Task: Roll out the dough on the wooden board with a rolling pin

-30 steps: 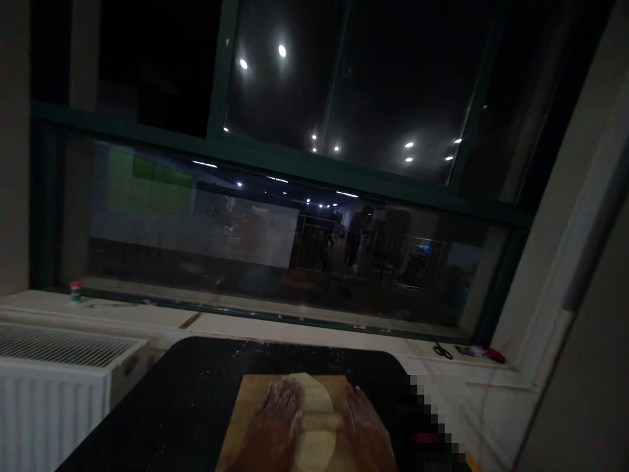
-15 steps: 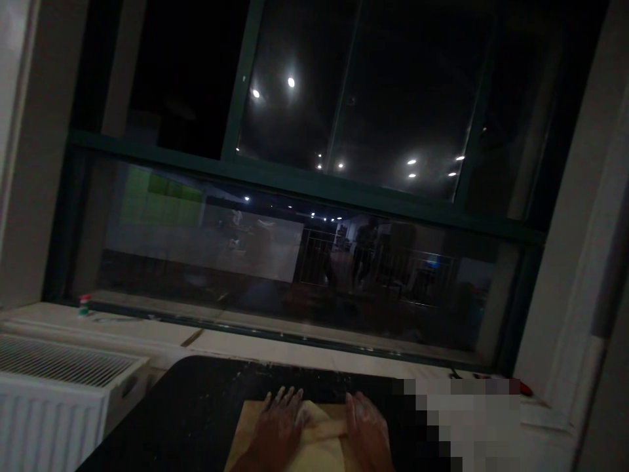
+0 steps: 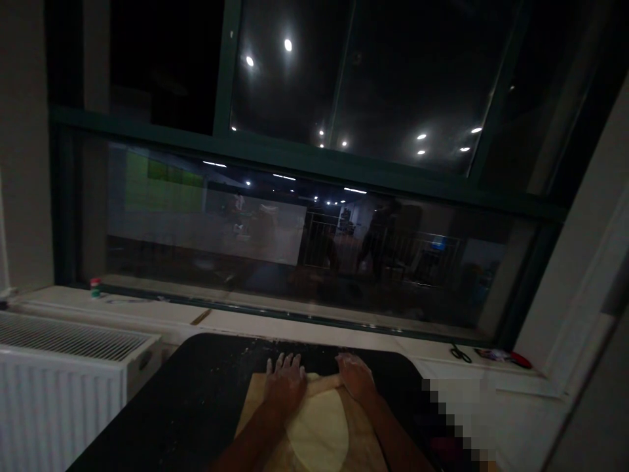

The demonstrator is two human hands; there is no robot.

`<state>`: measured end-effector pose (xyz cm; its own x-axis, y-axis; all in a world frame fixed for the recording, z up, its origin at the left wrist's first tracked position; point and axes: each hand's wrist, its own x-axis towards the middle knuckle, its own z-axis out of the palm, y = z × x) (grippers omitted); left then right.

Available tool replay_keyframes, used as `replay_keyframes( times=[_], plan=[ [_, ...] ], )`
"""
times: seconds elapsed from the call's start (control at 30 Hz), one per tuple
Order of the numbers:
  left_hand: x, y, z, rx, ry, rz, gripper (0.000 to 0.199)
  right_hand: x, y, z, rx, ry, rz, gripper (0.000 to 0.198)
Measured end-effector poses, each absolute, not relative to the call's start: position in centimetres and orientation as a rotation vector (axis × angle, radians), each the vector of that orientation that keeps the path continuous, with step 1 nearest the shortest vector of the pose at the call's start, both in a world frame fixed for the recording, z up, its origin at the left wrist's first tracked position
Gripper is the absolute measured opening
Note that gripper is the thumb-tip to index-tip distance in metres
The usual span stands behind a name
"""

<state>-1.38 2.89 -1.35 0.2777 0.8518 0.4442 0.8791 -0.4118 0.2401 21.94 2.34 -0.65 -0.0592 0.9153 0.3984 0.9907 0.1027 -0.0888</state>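
A wooden rolling pin [image 3: 323, 385] lies across the far part of a pale, flattened sheet of dough [image 3: 320, 426]. Under the dough is a wooden board [image 3: 256, 388]. My left hand [image 3: 287, 383] rests palm down over the pin's left end, its floury fingers spread and stretched forward. At the pin's right end, my right hand [image 3: 356, 375] is closed over it, fingers together and also dusted with flour. Both palms hide the ends of the pin.
The board lies on a black table [image 3: 196, 393] flecked with flour. A white radiator [image 3: 63, 393] stands at left. Along the windowsill [image 3: 265, 321] are a small red-topped container [image 3: 95, 288], scissors [image 3: 460, 354] and a red object [image 3: 519, 360]. A dark window rises behind.
The view has tilted downward, showing more of the board and dough. Both hands have pushed forward with the rolling pin toward the board's far edge, and my forearms are stretched further out.
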Motion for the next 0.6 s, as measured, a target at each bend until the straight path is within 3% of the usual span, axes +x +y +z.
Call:
replay_keyframes(
  times=[0.33,0.6],
  plan=[
    [-1.5,-2.7,-2.3,-2.556,-1.358,-0.841,0.049,23.4,-5.6,-3.1,-1.864,-1.862,-0.215,0.053],
    [-4.5,-5.0,-5.2,-2.633,-0.987,-0.866,0.058,25.1,-10.6,-5.6,-1.746,-1.822,-0.177,0.054]
  ],
)
